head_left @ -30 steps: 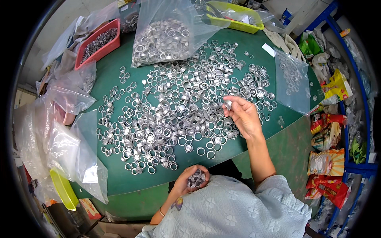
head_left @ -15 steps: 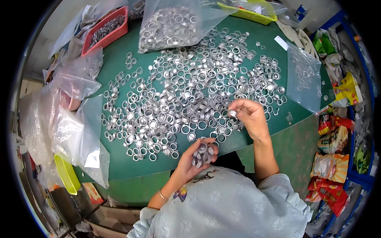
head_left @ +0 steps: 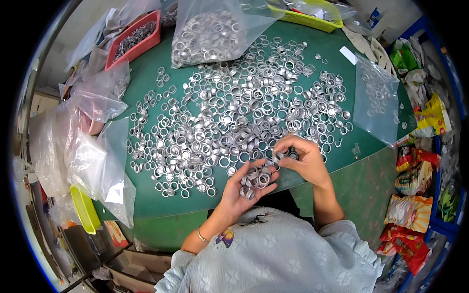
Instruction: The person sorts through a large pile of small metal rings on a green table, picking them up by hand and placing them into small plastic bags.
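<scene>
Left hand (head_left: 234,196) cupping shiny metal rings (head_left: 255,179), right hand (head_left: 307,162) pinching one round band (head_left: 277,157), smooth green tabletop (head_left: 156,209)

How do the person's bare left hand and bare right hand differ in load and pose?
The bare left hand cups a pile of grey metal rings; the bare right hand pinches apparently one ring. The left is palm up, the right angled with thumb and fingertips together. A thin bracelet circles the left wrist; none shows on the right. Both hold similar rings.

Left fingers (head_left: 268,189) brought forward, loosened around held metal rings (head_left: 255,179), right fingers (head_left: 289,142) drawn close beside them
</scene>
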A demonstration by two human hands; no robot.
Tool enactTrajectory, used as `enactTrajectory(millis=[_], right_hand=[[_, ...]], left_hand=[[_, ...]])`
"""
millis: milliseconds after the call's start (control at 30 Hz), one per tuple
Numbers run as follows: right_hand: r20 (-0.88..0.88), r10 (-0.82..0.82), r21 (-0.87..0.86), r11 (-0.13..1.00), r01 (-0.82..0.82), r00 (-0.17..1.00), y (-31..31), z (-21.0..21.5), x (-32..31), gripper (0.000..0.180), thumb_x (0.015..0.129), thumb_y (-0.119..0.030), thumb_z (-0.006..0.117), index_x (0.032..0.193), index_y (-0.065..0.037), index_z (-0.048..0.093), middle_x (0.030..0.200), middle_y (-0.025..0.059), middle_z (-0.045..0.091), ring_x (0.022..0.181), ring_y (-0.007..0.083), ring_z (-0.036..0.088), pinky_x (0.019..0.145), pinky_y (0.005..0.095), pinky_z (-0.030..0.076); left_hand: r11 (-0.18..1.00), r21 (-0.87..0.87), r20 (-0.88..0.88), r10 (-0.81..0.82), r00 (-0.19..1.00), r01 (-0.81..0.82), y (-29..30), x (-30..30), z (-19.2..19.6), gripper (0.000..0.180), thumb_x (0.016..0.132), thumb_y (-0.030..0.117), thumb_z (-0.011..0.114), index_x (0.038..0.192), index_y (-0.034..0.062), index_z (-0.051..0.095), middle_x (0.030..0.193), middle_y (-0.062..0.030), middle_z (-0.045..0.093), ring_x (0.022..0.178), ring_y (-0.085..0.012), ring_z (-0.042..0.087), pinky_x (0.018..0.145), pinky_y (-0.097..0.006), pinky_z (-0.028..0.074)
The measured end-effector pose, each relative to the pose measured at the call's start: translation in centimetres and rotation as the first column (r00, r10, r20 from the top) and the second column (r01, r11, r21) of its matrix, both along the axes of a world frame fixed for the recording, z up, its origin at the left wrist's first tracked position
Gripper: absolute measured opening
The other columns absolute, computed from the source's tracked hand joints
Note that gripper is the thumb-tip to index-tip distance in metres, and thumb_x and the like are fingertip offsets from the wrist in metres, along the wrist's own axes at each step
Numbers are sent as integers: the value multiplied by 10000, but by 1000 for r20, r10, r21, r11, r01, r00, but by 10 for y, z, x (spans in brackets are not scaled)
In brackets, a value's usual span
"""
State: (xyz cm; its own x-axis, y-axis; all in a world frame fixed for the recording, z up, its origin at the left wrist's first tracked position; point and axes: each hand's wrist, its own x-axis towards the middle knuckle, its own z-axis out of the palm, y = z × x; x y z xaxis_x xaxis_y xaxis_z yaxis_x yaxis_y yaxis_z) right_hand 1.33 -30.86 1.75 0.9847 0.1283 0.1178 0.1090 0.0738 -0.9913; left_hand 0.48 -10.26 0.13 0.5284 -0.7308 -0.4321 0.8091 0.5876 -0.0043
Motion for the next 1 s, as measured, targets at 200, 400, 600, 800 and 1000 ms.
enactTrajectory(millis=[200, 400, 600, 800, 1000], right_hand=[[-276, -91, 240, 958, 160, 957, -21, 4, -5, 236, 881, -40, 534, 1106, 25, 556, 939, 97, 637, 796, 116, 586, 698, 242, 461], [-251, -349, 57, 926, 374, 903, -60, 1, -8, 243, 909, -118, 518, 1113, 4, 571, 929, 81, 645, 736, 98, 561, 691, 231, 451], [344, -420, -47, 885, 463, 840, -66, 89, 73, 242, 869, -100, 582, 1075, 27, 580, 973, 75, 641, 861, 112, 579, 761, 263, 465], [848, 45, -443, 609, 658, 529, -37, 162, 210, 241, 822, -263, 602, 918, -47, 650, 878, 90, 644, 792, 310, 570, 759, 416, 444], [633, -263, -298, 785, 543, 728, -85, 122, 180, 206, 834, -181, 578, 956, -35, 658, 916, 116, 666, 846, 243, 618, 770, 327, 472]], left_hand=[[998, 35, -36, -57, 998, 58, -7, -3, -4, 188, 890, 201, 512, 998, 52, 553, 989, -150, 541, 749, -196, 487, 404, -202, 359], [989, 143, -27, -32, 999, 36, -1, -9, -6, 152, 880, 193, 524, 940, 61, 571, 949, -143, 514, 698, -185, 465, 382, -200, 362], [981, 143, 65, -140, 988, 129, -1, -7, -10, 170, 877, 198, 528, 966, 63, 581, 979, -147, 519, 746, -188, 461, 408, -191, 355], [979, 152, 109, -153, 982, 135, -5, -11, -3, 184, 883, 208, 515, 1011, 87, 571, 995, -130, 495, 761, -183, 456, 418, -183, 355], [977, 148, 116, -170, 979, 152, 0, -14, -13, 181, 887, 217, 509, 1007, 95, 566, 997, -135, 481, 760, -189, 458, 419, -182, 366]])
